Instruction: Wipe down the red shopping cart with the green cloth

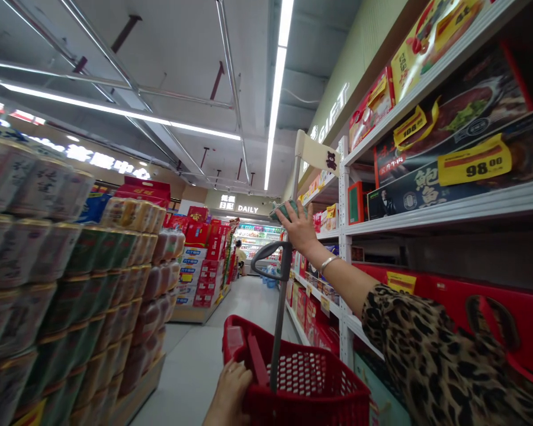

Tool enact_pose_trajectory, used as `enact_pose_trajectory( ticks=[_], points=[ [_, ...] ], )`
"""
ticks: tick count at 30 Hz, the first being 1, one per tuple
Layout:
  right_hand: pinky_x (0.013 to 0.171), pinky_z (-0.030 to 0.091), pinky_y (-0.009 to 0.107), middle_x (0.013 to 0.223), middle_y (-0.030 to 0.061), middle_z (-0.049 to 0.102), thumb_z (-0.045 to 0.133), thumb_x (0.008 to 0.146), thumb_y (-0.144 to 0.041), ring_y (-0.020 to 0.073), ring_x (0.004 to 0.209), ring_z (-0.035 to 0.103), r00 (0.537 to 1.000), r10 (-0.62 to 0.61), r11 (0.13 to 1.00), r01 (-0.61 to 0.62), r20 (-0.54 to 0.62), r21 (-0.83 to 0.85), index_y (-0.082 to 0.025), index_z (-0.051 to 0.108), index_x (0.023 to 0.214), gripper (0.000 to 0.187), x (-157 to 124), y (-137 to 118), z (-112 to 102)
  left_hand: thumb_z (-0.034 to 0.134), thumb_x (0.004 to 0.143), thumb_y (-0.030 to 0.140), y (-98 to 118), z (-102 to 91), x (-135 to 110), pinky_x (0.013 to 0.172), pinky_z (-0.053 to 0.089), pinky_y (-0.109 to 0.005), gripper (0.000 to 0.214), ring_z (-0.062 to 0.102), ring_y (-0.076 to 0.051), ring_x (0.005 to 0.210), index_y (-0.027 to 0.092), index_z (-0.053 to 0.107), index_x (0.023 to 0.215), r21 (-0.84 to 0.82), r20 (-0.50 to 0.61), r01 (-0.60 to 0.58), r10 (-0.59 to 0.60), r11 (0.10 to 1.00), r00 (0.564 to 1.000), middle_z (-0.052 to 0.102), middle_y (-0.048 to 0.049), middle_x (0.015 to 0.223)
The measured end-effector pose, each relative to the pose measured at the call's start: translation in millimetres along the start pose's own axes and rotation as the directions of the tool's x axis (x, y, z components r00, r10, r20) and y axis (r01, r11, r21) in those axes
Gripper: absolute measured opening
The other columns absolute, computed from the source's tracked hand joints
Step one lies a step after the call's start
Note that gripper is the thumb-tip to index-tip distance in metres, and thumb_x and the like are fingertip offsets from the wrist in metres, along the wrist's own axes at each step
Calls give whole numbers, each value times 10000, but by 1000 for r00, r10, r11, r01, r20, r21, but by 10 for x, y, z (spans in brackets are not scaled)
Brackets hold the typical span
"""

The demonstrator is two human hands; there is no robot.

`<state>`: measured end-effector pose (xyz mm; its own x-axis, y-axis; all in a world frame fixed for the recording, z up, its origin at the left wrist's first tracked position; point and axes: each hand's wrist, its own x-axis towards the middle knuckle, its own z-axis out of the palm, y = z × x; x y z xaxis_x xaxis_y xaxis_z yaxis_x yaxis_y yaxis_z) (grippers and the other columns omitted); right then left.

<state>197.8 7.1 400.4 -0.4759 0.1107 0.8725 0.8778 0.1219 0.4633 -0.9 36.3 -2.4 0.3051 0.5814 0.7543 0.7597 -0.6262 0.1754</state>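
My left hand (pixel 231 384) is closed on the near left rim of a red plastic shopping basket (pixel 320 370). The basket has perforated sides and a long grey pull handle (pixel 283 296) ending in a loop grip. My right hand (pixel 296 226) reaches forward above that handle, fingers spread over a small greenish item (pixel 279 210) that they partly hide; its kind cannot be made out. Just above rises a pale stick with a cream flag (pixel 317 155) bearing a dark bear figure. Whether the stick joins the greenish item is unclear.
White shelves (pixel 426 219) with boxed goods and yellow price tags run close along the right. Stacked can packs (pixel 71 266) line the left. Red and white cartons (pixel 199 266) stand farther along the grey aisle floor (pixel 240 302). A person (pixel 240 255) is far ahead.
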Motion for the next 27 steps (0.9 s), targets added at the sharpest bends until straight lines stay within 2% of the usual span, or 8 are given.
enact_pose_trajectory(
  ticks=[3,6,17,22,27],
  points=[
    [1231,233,710,1592,155,487,453,1002,-80,329,1485,442,999,-44,999,44,-2,-6,-266,575,1482,529,-70,7,2,597,553,62,68,-59,18,1050,447,-526,288,582,-249,873,229,568,786,6,2,4,-4,1000,1000,595,-33,808],
    [1233,243,708,1578,153,505,463,1005,-91,330,1478,454,998,-65,998,65,-8,-6,-266,586,1473,514,-135,9,3,592,550,53,133,-95,37,1072,433,-522,281,585,-245,882,225,559,769,2,12,11,-11,1000,1000,600,-31,811],
    [1187,225,775,1602,140,475,487,1015,-123,380,1480,443,999,18,1000,-18,49,0,-326,569,1484,517,-522,-182,46,581,566,31,232,-207,73,1089,417,-501,267,591,-237,906,220,532,748,11,58,36,-36,999,998,604,-24,818],
    [1179,185,802,1530,140,565,478,1034,-161,386,1418,513,1000,0,1000,0,-19,-11,-307,591,1462,466,-549,-152,35,588,556,38,261,-224,82,1083,417,-509,275,593,-246,917,221,541,756,14,77,37,-38,999,996,613,-28,824],
    [1205,129,781,1503,142,592,418,1061,-153,360,1447,485,1000,-28,999,28,6,-34,-268,590,1460,449,-532,-106,-77,584,567,41,292,-222,98,1079,420,-510,275,597,-252,939,219,553,774,17,83,35,-36,999,996,634,-39,855]
  ],
)
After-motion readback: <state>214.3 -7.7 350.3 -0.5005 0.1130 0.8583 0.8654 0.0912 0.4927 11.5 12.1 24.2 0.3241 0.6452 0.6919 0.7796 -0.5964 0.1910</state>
